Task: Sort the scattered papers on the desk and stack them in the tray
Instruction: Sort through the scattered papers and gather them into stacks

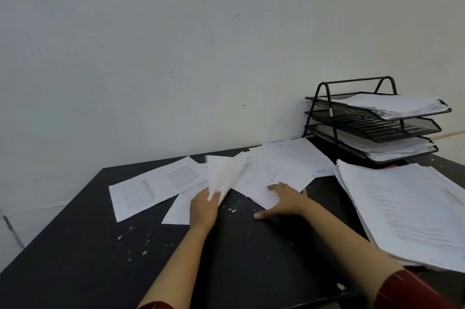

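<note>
Printed white papers lie scattered across the back of the black desk [75, 245]. My left hand [203, 209] pinches a blurred sheet [224, 176] and holds it lifted off the desk. My right hand [286, 201] lies flat with spread fingers on the edge of an overlapping pile of sheets [274, 167]. One printed sheet [153, 186] lies alone at the left, and another sheet [180, 210] sits partly under my left hand. A black three-tier wire tray [324, 117] stands at the back right; its top and bottom tiers hold papers.
A thick stack of papers [407, 210] fills the desk's right side, in front of the tray. White paint specks dot the dark desktop. A plain pale wall runs close behind the desk. The desk's left edge slants down toward the bottom left.
</note>
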`<action>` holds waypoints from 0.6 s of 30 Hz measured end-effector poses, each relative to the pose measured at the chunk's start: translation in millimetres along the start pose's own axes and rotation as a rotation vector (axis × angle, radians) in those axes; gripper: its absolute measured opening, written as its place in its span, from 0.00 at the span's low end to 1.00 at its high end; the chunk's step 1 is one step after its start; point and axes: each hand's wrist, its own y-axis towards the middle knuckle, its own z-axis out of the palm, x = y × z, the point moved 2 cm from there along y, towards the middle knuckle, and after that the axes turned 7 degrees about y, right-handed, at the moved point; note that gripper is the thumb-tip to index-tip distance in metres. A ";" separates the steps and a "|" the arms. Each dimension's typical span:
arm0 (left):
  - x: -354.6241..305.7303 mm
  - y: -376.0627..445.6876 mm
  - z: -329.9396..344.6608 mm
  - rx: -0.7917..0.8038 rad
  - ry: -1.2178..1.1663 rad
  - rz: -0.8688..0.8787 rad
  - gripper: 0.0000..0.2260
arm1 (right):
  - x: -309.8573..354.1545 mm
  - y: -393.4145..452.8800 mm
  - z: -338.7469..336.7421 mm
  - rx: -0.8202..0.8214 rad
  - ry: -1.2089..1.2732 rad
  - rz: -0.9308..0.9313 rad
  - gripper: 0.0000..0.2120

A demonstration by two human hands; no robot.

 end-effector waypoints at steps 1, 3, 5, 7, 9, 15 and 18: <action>7.2 0.5 -1.5 -0.057 -0.096 -0.080 0.10 | -2.2 1.9 0.8 -0.029 0.025 -0.017 0.52; 15.7 -0.8 -1.7 -0.134 -0.236 -0.171 0.10 | -5.6 5.5 0.6 -0.098 0.097 -0.072 0.36; 16.6 -1.4 -1.6 -0.158 -0.314 -0.199 0.10 | -6.3 6.7 1.9 -0.150 0.130 -0.106 0.22; 15.0 -2.3 -1.0 -0.150 -0.315 -0.193 0.12 | -3.4 4.9 2.7 -0.253 0.114 -0.131 0.08; 13.0 -3.1 -0.9 -0.125 -0.327 -0.185 0.17 | -1.4 3.3 1.5 -0.343 0.134 -0.138 0.12; 10.9 -7.2 -5.4 -0.200 -0.416 -0.213 0.25 | 2.6 3.1 -14.8 -0.419 0.359 -0.211 0.07; 13.6 -5.9 -7.6 -0.260 -0.458 -0.263 0.22 | 0.3 6.4 -21.4 -0.401 0.391 -0.247 0.04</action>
